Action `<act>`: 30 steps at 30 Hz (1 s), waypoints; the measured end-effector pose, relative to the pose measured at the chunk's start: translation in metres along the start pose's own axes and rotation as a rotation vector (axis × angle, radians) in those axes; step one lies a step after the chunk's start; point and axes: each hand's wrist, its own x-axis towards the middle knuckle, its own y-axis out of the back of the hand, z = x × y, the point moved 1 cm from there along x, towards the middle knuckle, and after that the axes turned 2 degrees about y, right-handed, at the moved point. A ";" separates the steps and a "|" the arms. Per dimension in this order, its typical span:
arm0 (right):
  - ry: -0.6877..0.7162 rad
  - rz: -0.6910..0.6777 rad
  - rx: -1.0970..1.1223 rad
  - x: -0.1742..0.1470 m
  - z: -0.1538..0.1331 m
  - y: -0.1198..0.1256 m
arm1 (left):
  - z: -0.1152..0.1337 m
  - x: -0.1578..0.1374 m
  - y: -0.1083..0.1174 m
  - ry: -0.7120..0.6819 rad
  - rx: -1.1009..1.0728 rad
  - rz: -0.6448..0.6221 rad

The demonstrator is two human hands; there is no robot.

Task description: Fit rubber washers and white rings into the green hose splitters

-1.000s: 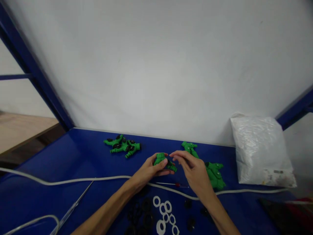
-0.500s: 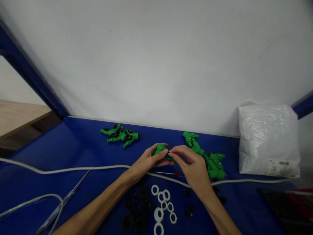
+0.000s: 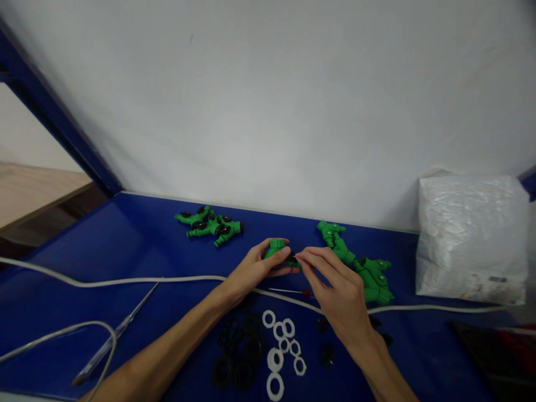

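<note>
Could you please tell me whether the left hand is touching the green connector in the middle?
Touching. The head view shows it: the left hand grips the green connector, with the thumb lying across it.

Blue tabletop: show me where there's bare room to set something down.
The widest bare patch of the blue tabletop lies left of the black-trimmed green fittings, between the back wall and the white cable. A smaller one lies beyond the left hand, between those fittings and the plain green fittings. The front middle is crowded with black rings and white rings.
</note>
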 end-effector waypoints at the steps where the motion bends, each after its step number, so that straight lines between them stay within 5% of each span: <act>1: 0.010 -0.017 -0.005 -0.001 0.000 0.000 | 0.000 0.000 0.000 -0.001 0.002 0.010; 7: 0.015 -0.063 0.049 -0.002 -0.001 -0.002 | -0.002 0.002 0.001 -0.059 0.025 0.039; 19: -0.630 -0.116 0.579 0.002 0.014 -0.007 | -0.001 0.000 0.002 -0.036 0.085 -0.053; 30: -0.342 -0.161 0.413 0.003 0.012 -0.004 | -0.003 0.002 0.008 -0.046 0.122 -0.050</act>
